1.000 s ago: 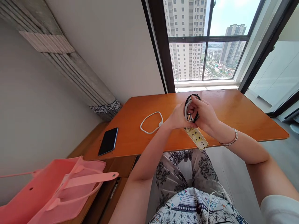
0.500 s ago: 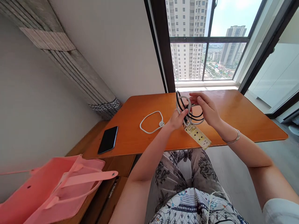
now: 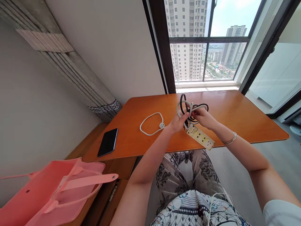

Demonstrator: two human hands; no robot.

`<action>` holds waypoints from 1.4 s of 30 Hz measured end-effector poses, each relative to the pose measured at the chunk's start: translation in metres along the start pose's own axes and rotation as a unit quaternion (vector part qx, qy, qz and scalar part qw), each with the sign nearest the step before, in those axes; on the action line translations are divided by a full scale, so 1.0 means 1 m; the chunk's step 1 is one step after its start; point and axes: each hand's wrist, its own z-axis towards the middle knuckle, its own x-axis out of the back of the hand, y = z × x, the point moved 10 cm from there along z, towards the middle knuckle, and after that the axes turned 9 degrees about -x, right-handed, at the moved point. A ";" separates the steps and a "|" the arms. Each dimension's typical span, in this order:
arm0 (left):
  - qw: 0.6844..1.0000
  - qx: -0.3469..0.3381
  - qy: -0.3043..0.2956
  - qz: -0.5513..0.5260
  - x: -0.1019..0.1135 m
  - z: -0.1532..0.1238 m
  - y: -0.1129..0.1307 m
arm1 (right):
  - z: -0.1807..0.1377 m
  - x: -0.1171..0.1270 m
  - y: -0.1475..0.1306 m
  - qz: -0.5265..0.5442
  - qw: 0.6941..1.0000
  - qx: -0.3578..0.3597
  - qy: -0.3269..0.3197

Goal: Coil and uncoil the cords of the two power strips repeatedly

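Observation:
My left hand [image 3: 179, 121] and my right hand [image 3: 203, 118] are both closed on a bundle of coiled cables [image 3: 189, 109], black and grey-white loops, held just above the orange table [image 3: 246, 116]. A cream power strip [image 3: 201, 137] hangs from the bundle and slants down over the table's near edge. My left fingers pinch the loops from the left, while my right fingers grip them from the right. A silver bracelet [image 3: 229, 139] circles my right wrist.
A white cable loop [image 3: 151, 124] lies on the table left of my hands. A black phone [image 3: 108, 142] sits near the table's left corner. A pink bag [image 3: 54, 188] stands open at lower left. A window [image 3: 207, 47] rises behind the table.
The tight coil in both hands has loosened and its loops have spread. My hands have lowered slightly toward the table and the power strip now slants more to the right.

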 end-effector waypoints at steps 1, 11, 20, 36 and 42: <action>1.000 0.008 0.005 -0.011 0.001 0.000 -0.003 | -0.001 -0.001 0.004 0.019 1.000 0.001 0.009; 0.982 0.104 0.096 -0.122 0.007 -0.002 -0.034 | -0.013 0.000 0.006 -0.003 0.994 0.053 0.095; 0.976 0.062 0.209 0.027 0.044 -0.002 -0.024 | -0.016 0.012 -0.001 -0.034 0.981 0.113 0.157; 0.932 0.041 -0.064 0.354 0.010 0.009 0.004 | -0.017 0.015 0.006 -0.209 0.956 0.020 0.206; 0.959 0.096 -0.159 0.213 0.003 0.006 -0.022 | -0.010 0.009 0.002 -0.163 0.975 0.038 0.145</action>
